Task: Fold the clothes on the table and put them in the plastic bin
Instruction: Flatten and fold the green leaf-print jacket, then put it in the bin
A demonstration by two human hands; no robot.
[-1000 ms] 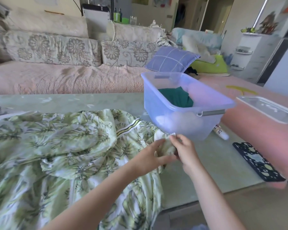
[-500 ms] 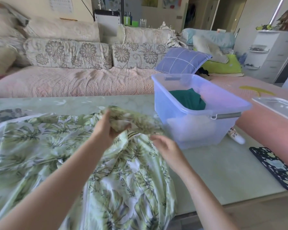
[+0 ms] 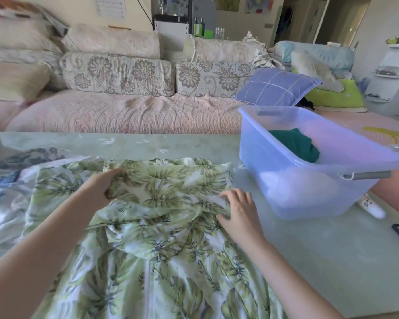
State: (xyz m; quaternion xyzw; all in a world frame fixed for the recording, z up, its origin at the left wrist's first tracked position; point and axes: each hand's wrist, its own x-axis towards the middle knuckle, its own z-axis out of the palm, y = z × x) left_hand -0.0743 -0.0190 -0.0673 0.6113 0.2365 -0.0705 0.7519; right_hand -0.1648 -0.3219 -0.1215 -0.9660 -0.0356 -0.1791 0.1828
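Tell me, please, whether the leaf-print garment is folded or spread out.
Partly folded: left hand and right hand hold the far part of the leaf-print garment doubled over; the rest lies spread on the table.

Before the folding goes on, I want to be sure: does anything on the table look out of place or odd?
Only small things. A white bottle lies on its side on the table, partly behind the plastic bin. The green garment is rumpled and hangs over the near table edge. Nothing looks spilled or damaged.
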